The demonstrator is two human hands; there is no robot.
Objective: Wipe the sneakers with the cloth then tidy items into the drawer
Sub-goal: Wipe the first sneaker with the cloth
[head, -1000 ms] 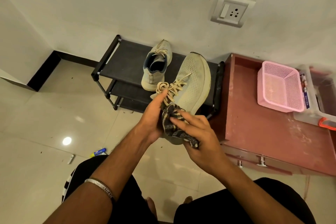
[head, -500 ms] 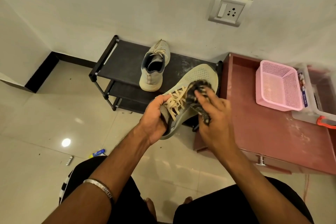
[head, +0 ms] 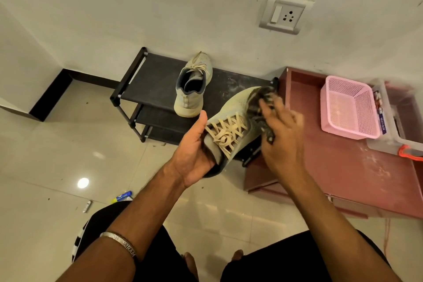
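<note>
My left hand [head: 194, 151] grips the heel end of a pale grey-green sneaker [head: 237, 110] with tan laces, held in the air with its toe pointing up and right. My right hand [head: 282, 137] presses a dark patterned cloth [head: 259, 103] against the toe and right side of that sneaker; the hand is motion-blurred. The second sneaker [head: 192, 89] stands on the top shelf of the black shoe rack [head: 146, 80], toe toward the wall.
A reddish-brown drawer cabinet [head: 343, 167] stands right of the rack. On it are a pink mesh basket [head: 350, 107] and a clear plastic box [head: 402, 121]. A small tube [head: 122, 197] and a small white item [head: 87, 206] lie on the tiled floor.
My right hand with the cloth has moved from the sneaker's heel area up along its side to the toe. The sneaker has tilted more to the right in my left hand.
</note>
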